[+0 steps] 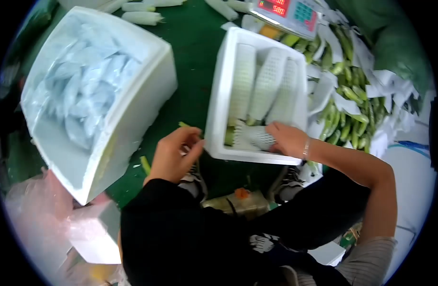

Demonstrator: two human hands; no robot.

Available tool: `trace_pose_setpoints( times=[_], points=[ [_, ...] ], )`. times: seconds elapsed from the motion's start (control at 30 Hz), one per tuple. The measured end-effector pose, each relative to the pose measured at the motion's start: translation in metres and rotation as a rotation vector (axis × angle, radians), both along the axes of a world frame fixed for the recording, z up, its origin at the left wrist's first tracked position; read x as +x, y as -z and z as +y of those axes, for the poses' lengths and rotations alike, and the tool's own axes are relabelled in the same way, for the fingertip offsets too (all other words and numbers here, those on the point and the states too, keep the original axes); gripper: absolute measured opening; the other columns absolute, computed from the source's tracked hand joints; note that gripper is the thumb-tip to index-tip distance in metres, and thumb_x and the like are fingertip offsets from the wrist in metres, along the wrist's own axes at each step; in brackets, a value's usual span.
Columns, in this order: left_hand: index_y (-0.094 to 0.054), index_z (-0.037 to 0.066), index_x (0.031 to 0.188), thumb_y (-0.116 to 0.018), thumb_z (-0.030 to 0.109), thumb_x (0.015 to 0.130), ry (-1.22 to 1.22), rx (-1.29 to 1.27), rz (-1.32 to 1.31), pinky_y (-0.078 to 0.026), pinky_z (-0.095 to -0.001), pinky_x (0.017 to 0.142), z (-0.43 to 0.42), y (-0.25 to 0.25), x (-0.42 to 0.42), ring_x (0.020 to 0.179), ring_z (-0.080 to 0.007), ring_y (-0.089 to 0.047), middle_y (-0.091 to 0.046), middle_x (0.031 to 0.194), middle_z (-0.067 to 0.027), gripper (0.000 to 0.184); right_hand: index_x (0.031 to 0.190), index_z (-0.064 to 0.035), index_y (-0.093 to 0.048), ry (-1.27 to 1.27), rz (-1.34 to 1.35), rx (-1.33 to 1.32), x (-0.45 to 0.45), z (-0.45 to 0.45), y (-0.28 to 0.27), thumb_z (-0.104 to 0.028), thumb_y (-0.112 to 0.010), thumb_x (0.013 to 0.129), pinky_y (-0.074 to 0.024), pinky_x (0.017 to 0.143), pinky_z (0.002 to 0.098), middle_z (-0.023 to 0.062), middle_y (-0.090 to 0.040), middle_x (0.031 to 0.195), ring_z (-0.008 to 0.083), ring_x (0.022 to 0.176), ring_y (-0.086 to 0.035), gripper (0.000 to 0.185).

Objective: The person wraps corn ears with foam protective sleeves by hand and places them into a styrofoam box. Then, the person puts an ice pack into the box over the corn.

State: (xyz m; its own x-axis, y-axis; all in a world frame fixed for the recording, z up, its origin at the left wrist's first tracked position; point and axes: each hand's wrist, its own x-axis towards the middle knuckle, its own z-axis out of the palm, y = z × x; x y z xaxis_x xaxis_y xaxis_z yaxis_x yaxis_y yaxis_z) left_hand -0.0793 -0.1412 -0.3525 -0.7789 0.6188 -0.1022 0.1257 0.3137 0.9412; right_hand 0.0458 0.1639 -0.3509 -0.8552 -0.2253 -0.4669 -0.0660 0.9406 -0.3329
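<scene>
The foam boxes (252, 155) are white, the sleeves (269, 81) white mesh, the bagged packs (97, 78) perhaps pale blue

left fingers (186, 131) curl near the thumb (195, 151), right elbow (387, 174) bent.

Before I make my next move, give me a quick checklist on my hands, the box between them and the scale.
1. Right hand touching the crosswise foam net sleeve: ok.
2. Left hand free of the small white foam box: cannot tell; its fingertips are at the corner.
3. Three lengthwise netted vegetables inside the box: ok.
4. Crosswise sleeve lined up with those three: not ok, it lies across their near ends.
5. Digital scale display lit: ok.
</scene>
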Motion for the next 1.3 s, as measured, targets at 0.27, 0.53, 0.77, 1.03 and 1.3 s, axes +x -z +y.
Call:
trace_pose_setpoints(
  times=[0.27,0.53,0.77,1.03,1.3],
  points=[
    [-0.061,-0.002,0.095,-0.062,0.008,0.081,-0.276,-0.028,0.04,-0.046,-0.0263,0.067,-0.055,-0.026,0.007,0.072,-0.0134,-0.06,-0.064,0.077,-0.0072,0.017,0.124,-0.0103,-0.04,-0.157,-0.106,-0.18,-0.049,-0.052,-0.039,-0.017,-0.057,0.083,-0.0472,0.073,0.043,0.0166,-0.053,0.097,0.0364,0.085,-0.057,0.045],
    [-0.062,-0.005,0.08,-0.059,0.003,0.081,-0.622,-0.236,0.561,-0.043,-0.0227,0.057,-0.138,-0.089,-0.067,0.058,-0.0092,-0.054,-0.06,0.064,-0.0055,0.008,0.081,-0.0101,-0.062,-0.318,0.058,0.254,-0.077,-0.072,0.048,-0.048,-0.055,0.079,-0.0468,0.05,0.0397,0.0102,-0.062,0.059,0.0269,0.054,-0.063,0.038],
    [-0.044,-0.002,0.12,-0.068,0.026,0.075,-0.375,-0.764,1.271,-0.048,-0.0401,0.079,-0.118,-0.008,-0.294,0.09,-0.0389,-0.057,-0.054,0.106,-0.0253,0.058,0.091,-0.0054,-0.059,-0.21,0.273,-0.017,-0.054,-0.055,0.013,-0.027,-0.064,0.075,-0.0467,0.054,0.0406,0.0118,-0.059,0.071,0.0298,0.062,-0.058,0.027],
    [-0.059,0.009,0.112,-0.072,0.03,0.066,-0.611,-0.273,-0.096,-0.052,-0.0442,0.056,-0.063,0.018,-0.402,0.091,-0.0297,-0.057,-0.059,0.104,-0.0129,0.052,0.103,-0.0022,-0.046,0.001,-0.123,0.187,-0.009,-0.011,0.007,-0.02,-0.067,0.073,-0.0485,0.069,0.0421,0.0155,-0.056,0.09,0.0346,0.083,-0.058,0.041],
    [-0.056,0.005,0.115,-0.063,0.012,0.079,-0.559,0.227,-0.482,-0.051,-0.0408,0.084,-0.181,0.036,-0.407,0.111,-0.0247,-0.048,-0.052,0.116,-0.007,0.037,0.106,-0.001,-0.046,0.205,0.051,-0.241,0.007,0.011,-0.071,-0.016,-0.062,0.08,-0.0467,0.071,0.0387,0.0154,-0.055,0.091,0.0311,0.084,-0.057,0.034]
  ],
)
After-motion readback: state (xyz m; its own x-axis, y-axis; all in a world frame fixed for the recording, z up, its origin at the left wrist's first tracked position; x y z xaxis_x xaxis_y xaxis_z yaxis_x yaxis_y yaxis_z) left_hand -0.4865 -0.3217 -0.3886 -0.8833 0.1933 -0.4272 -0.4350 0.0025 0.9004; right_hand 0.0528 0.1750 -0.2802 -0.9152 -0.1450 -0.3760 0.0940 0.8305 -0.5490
